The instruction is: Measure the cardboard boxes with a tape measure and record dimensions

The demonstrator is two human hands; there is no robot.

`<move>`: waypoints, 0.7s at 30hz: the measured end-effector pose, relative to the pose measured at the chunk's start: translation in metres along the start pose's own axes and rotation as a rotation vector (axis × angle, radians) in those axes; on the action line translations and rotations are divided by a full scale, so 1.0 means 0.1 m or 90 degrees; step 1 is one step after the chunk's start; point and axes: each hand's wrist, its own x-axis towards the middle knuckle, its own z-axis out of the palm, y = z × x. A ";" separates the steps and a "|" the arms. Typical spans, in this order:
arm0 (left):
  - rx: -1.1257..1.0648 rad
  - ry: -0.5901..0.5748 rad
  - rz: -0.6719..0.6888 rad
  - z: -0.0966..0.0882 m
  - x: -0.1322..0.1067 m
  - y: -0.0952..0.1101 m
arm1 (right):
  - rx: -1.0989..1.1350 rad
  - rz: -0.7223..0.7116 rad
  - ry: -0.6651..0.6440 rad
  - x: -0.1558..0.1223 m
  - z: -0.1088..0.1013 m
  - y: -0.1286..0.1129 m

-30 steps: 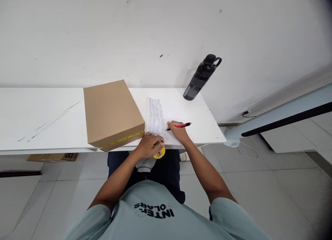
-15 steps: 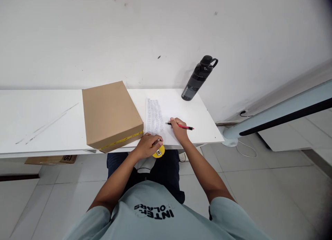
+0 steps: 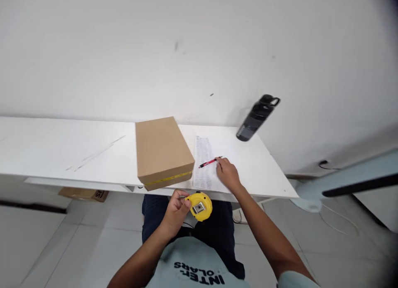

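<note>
My left hand (image 3: pixel 177 213) grips a yellow tape measure (image 3: pixel 203 210) by its left edge, between thumb and fingers, in front of the table edge. The metal clip on its case faces up. A red and black pen (image 3: pixel 207 162) lies slantwise over a sheet of paper (image 3: pixel 203 182) covered in small writing. My right hand (image 3: pixel 228 174) rests at the paper's right side, fingertips by the pen's far end, fingers loosely apart. Left of the paper sits a closed cardboard box (image 3: pixel 163 149) with a yellow strip along its front side.
A black bottle (image 3: pixel 255 121) with a loop on its lid stands toward the back right of the white table (image 3: pixel 93 132). Under the table at the left lies another cardboard piece (image 3: pixel 81 194). A pale blue post-like object (image 3: pixel 338 184) rises at the right.
The pen has gone from my right hand's writing grip to lying on the paper. My left hand has drawn the tape measure back from the table edge. The view has shifted.
</note>
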 end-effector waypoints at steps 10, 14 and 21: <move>0.128 0.212 0.320 -0.43 -0.44 0.26 | 0.662 0.046 -0.410 -1.20 0.10 -1.32; 0.457 0.085 0.505 -0.52 -0.37 0.33 | 0.704 0.162 -0.332 -1.23 0.26 -1.65; 0.818 0.076 0.771 -0.70 -0.42 0.56 | 0.665 0.174 -0.389 -1.05 0.03 -1.65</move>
